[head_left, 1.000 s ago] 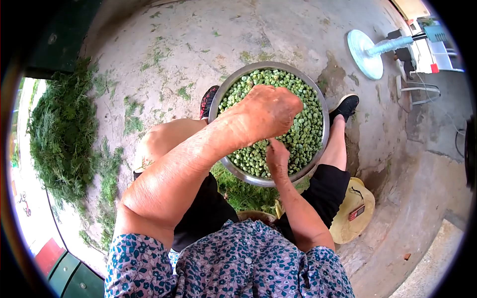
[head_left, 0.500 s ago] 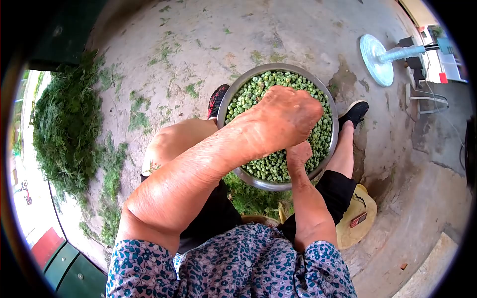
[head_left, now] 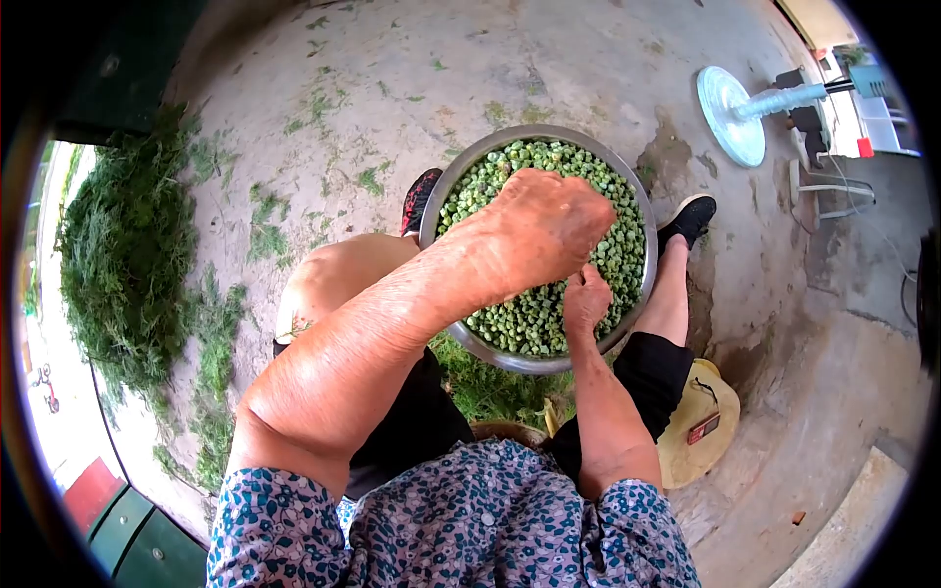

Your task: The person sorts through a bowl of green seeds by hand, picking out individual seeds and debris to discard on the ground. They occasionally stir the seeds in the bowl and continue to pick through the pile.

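Note:
A wide steel bowl [head_left: 529, 366] full of small round green pods [head_left: 520, 318] sits between my legs. Over the middle of it, my left hand [head_left: 559, 220] is closed in a fist, its back toward me and its fingers curled out of sight. My right hand [head_left: 588, 299] is just below and behind it, above the near right part of the pods, with fingers pinched together. What either hand grips is too small or hidden to make out. The two hands nearly touch.
Feathery green stalks [head_left: 123, 265] are heaped on the concrete floor at left, with scraps scattered around. More greenery [head_left: 495, 387] lies under the bowl. A phone [head_left: 703, 428] rests on a round yellowish seat [head_left: 691, 461] at right. A fan base [head_left: 732, 118] stands far right.
My right hand has risen slightly out from under my left, so its pinched fingers show more. The whole view has shifted a little to the left.

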Demonstrator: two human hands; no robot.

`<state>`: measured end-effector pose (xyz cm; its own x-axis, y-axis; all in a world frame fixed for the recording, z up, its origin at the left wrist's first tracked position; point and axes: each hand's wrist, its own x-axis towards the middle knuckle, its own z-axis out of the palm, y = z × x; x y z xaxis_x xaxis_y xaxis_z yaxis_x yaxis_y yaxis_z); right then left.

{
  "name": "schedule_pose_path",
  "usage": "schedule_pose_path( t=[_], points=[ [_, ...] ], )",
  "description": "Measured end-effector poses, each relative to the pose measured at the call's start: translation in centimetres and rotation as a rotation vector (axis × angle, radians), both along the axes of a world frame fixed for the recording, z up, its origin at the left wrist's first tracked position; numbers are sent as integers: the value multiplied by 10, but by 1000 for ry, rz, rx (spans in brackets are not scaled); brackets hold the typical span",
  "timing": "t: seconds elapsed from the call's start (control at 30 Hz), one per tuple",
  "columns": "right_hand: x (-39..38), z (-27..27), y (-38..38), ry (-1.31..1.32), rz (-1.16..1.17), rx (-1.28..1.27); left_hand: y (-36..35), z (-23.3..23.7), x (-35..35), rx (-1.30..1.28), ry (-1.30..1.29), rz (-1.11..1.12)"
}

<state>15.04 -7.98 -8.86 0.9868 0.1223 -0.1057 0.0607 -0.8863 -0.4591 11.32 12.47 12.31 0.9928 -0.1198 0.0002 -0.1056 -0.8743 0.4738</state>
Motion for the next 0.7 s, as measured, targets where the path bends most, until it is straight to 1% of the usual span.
schedule_pose_path(
  t=[0.03,0.13,0.17,0.27,0.3,0.4,0.43,0.57,0.67,0.7],
  points=[
    [-1,2,4,-40,-22,-20,0,0,1,10,3,6],
    [-4,-6,4,-15,72,-86,1,0,2,30,1,10],
    [-8,-7,2,61,62,2,1,0,2,30,-10,4],
    [-18,0,-2,93,191,31,-1,6,3,28,3,-4],
    [-21,2,0,82,112,88,-2,7,3,27,16,-4],
    [-15,-1,-3,-35,74,192,-2,-1,0,19,-61,-13],
    [-12,4,1,-34,68,107,-2,-2,1,11,-60,-11],
    [0,-5,6,-1,17,-114,-2,-2,1,-5,-68,2],
    [0,-2,12,49,-62,-68,-3,-1,2,-1,-78,4],
    [1,-3,14,45,-56,-76,-3,-1,2,2,-80,3]
  ],
)
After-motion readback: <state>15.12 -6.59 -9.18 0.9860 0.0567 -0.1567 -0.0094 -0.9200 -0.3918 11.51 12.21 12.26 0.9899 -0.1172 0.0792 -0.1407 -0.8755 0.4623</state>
